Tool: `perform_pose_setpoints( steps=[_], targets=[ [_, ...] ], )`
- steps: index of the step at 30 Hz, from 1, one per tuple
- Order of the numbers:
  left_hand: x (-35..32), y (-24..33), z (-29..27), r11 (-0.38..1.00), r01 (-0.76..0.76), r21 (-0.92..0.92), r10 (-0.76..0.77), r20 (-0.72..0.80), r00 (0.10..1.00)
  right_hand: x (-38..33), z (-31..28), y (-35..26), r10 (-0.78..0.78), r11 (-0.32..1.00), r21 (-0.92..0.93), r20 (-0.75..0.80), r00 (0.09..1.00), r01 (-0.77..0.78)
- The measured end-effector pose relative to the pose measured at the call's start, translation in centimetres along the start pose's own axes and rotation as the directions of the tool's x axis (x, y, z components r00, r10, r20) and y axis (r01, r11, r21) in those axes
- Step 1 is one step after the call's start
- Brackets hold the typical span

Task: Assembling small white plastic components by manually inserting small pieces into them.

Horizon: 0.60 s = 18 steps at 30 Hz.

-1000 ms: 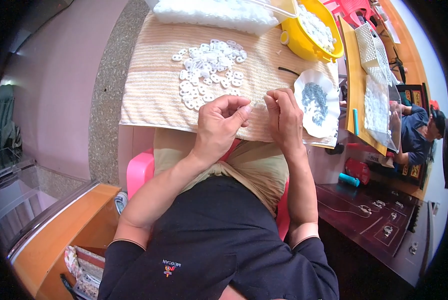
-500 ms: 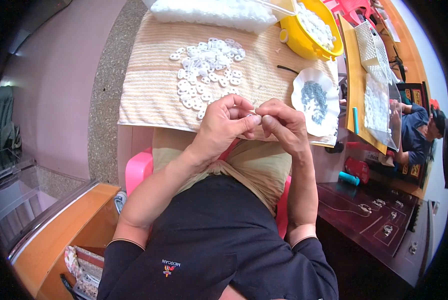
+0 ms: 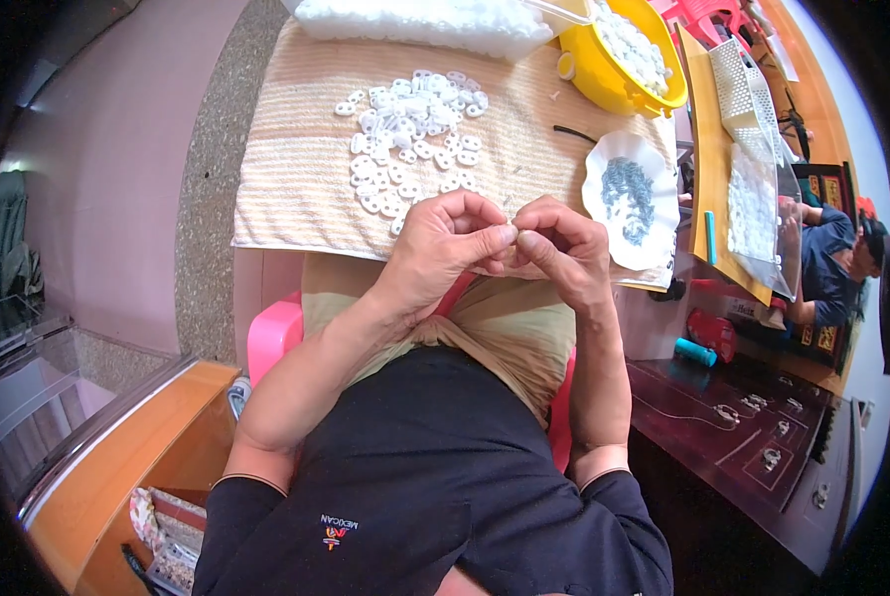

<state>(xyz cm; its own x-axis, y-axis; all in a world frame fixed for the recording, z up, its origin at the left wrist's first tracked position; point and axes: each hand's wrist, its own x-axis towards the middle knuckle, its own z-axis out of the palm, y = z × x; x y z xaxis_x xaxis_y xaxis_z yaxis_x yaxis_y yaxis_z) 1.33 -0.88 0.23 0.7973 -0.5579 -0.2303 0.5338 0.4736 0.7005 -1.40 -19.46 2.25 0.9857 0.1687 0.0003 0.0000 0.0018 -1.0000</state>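
Observation:
My left hand point(image 3: 452, 238) and my right hand point(image 3: 567, 248) meet over the near edge of the towel-covered table. Thumb and forefinger are pinched on each, with the tips close together. Whatever lies between them is small and mostly covered by the fingers, so I cannot make out its kind. Beyond my left hand spreads a loose pile of small white two-holed plastic pieces point(image 3: 415, 124). To the right of my right hand sits a white wavy-rimmed dish point(image 3: 604, 223) holding many tiny dark grey-blue parts point(image 3: 629, 192).
A striped towel point(image 3: 296, 149) covers the table. At its far side stand a clear box point(image 3: 425, 28) of white pieces and a yellow basin point(image 3: 589, 74) of white parts. A thin black strip point(image 3: 572, 132) lies near the dish. Another person point(image 3: 832, 258) works at the right.
My fingertips have drawn a little closer together, and the small pale thing between them shows less. The view has shifted slightly; the things on the table look unchanged.

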Motion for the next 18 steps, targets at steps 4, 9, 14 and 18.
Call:
perform_pose_setpoints(
  steps=[4,9,14,18],
  targets=[
    [0.0,0.2,0.2,1.0,0.008,-0.004,-0.009,-0.027,1.0,0.0,-0.1,0.1,0.014,1.0,-0.01,-0.001,1.0,-0.014],
    [0.1,0.0,0.1,0.999,-0.008,-0.031,0.006,-0.064,0.998,0.3,0.5,0.4,-0.06,0.997,-0.055,-0.052,0.997,0.058],
    [0.1,0.1,0.2,0.997,0.034,-0.063,-0.04,-0.095,0.995,0.2,0.5,0.9,-0.013,1.0,-0.027,-0.098,0.995,0.011],
    [0.2,-0.1,0.1,0.991,0.064,-0.118,-0.077,-0.113,0.991,0.2,0.6,1.2,0.022,0.999,0.029,-0.131,0.991,-0.019]
  ],
)
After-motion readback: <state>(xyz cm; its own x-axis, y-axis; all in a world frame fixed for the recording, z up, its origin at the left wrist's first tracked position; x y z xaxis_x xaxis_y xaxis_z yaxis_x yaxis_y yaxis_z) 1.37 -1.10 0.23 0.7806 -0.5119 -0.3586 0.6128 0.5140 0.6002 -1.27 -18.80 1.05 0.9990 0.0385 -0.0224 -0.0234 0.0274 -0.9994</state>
